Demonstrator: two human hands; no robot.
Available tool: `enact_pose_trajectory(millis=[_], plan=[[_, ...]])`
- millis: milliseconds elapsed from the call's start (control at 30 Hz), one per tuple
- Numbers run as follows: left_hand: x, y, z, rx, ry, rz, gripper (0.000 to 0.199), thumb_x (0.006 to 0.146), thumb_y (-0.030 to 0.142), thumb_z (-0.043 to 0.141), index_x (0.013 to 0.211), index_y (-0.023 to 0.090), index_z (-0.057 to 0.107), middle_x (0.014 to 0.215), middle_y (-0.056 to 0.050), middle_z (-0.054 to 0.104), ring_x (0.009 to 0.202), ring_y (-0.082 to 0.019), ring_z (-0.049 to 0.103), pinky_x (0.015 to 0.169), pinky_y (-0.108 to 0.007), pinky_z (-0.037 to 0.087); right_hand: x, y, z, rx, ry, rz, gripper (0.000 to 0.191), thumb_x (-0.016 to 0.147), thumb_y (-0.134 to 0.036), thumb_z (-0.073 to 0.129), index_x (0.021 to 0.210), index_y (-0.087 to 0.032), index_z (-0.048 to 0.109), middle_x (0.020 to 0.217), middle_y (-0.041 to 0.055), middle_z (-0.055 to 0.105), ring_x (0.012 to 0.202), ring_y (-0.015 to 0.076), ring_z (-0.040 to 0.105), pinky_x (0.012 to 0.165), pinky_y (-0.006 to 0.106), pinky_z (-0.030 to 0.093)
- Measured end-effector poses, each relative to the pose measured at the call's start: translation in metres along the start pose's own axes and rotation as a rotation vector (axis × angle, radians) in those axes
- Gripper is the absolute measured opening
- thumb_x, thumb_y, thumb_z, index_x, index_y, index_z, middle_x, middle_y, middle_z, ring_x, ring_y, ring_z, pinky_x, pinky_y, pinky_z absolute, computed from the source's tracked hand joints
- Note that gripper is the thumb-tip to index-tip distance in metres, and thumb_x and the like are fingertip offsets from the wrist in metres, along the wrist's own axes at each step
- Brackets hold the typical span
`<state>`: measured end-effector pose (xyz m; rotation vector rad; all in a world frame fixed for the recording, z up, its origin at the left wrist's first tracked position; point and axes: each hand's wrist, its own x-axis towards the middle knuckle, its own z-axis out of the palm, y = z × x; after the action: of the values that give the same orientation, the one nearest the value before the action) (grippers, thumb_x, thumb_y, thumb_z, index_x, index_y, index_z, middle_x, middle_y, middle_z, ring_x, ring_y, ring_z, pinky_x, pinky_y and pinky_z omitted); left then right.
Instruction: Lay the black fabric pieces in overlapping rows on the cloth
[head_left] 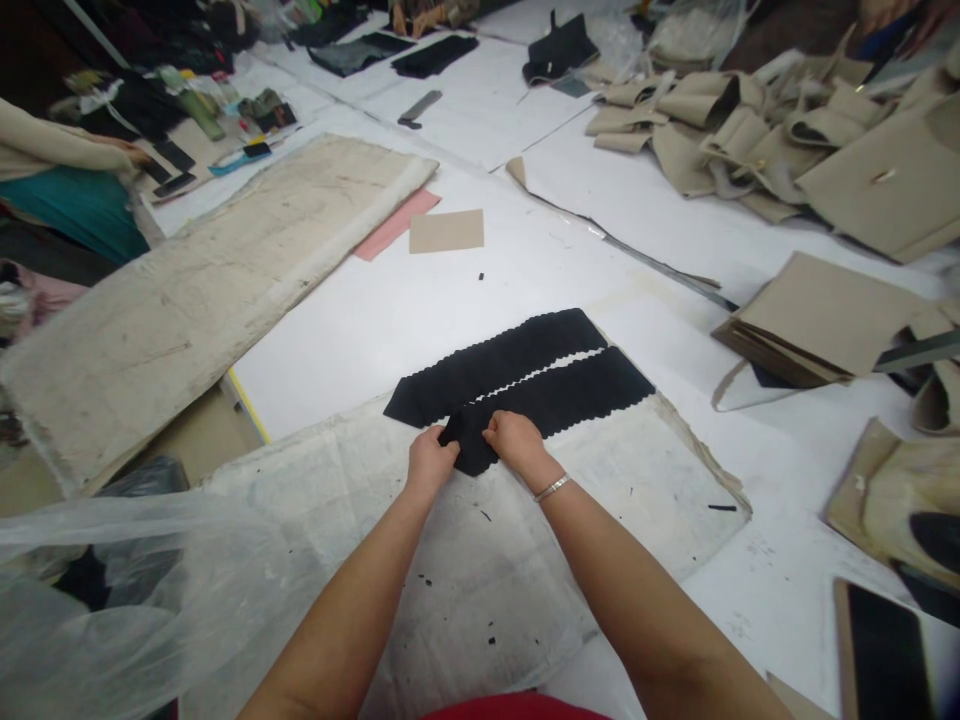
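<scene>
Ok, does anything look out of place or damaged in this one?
Yes: small black scraps litter the stained, pale board, and a short black strip lies loose near its right corner, well apart from the two black rows. The board's right edge also looks ragged. No spill shows.

Two strips (499, 362) lie side by side at the far edge of a mat (517, 560) on the surface (330, 345), a person's hands (431, 462) at the left end of the nearer one. Behind lies a card (447, 231); left, a second mat (225, 270); right, a stack of panels (832, 305), a heap of bags (877, 180) behind it.
</scene>
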<state>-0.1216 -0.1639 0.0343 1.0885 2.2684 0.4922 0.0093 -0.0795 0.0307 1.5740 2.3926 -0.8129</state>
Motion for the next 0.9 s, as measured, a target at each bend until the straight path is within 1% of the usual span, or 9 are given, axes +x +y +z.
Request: enact_pose_trajectory(millis=[133,200,300,400,533,767,900], plan=[[-0.001,-0.001,0.0,0.108,0.032,0.094,0.024,0.07,0.021,0.053,0.09,0.014,0.065,0.086,-0.007,0.065,0.084,-0.02,0.058,0.075,-0.026,0.043,-0.001,-0.004,-0.004,0.003,0.004,0.018,0.016,0.076,-0.029,0.053,0.081,-0.018,0.063,0.082,0.0059,0.067,0.079,0.0174,0.061,0.065,0.024,0.04],[0.0,-0.003,0.0,0.147,0.038,0.111,0.027,0.071,0.021,0.053,0.094,0.014,0.064,0.09,-0.009,0.065,0.088,-0.02,0.058,0.078,-0.027,0.043,-0.001,-0.005,-0.005,0.008,0.002,0.028,0.016,0.076,-0.029,0.053,0.081,-0.018,0.064,0.082,0.0063,0.067,0.079,0.0179,0.061,0.065,0.025,0.041],[0.001,-0.006,-0.001,0.157,0.018,0.078,0.029,0.071,0.022,0.055,0.097,0.014,0.063,0.09,-0.008,0.065,0.085,-0.02,0.059,0.076,-0.027,0.043,-0.001,-0.005,-0.005,0.014,-0.001,0.035,0.016,0.075,-0.028,0.053,0.081,-0.019,0.064,0.083,0.0067,0.067,0.08,0.0187,0.061,0.065,0.025,0.042],[0.002,-0.008,-0.002,0.142,-0.004,0.06,0.027,0.071,0.023,0.056,0.095,0.015,0.064,0.087,-0.007,0.066,0.083,-0.02,0.06,0.073,-0.026,0.044,-0.001,-0.005,-0.005,0.014,0.0,0.032,0.016,0.075,-0.028,0.053,0.081,-0.019,0.064,0.083,0.0067,0.067,0.08,0.0189,0.061,0.065,0.026,0.042],[0.003,-0.009,-0.005,0.119,-0.023,0.079,0.027,0.071,0.023,0.058,0.096,0.015,0.064,0.089,-0.007,0.066,0.084,-0.02,0.06,0.074,-0.026,0.043,-0.001,-0.005,-0.006,0.014,-0.007,0.037,0.016,0.074,-0.028,0.053,0.081,-0.018,0.064,0.083,0.0069,0.067,0.08,0.0188,0.061,0.065,0.025,0.041],[0.002,-0.012,-0.006,0.105,-0.047,0.096,0.023,0.071,0.021,0.057,0.093,0.016,0.065,0.086,-0.006,0.067,0.08,-0.018,0.06,0.072,-0.025,0.043,0.0,-0.004,-0.006,0.005,-0.017,0.027,0.016,0.075,-0.027,0.05,0.081,-0.019,0.063,0.084,0.0059,0.067,0.079,0.0182,0.06,0.064,0.025,0.041],[0.0,-0.008,-0.006,0.189,-0.04,0.128,0.021,0.072,0.022,0.056,0.09,0.017,0.064,0.085,-0.006,0.066,0.081,-0.019,0.06,0.071,-0.025,0.043,-0.001,-0.006,-0.008,-0.027,-0.027,0.017,0.017,0.076,-0.026,0.05,0.085,-0.018,0.062,0.085,0.0066,0.066,0.081,0.0182,0.06,0.065,0.025,0.041]])
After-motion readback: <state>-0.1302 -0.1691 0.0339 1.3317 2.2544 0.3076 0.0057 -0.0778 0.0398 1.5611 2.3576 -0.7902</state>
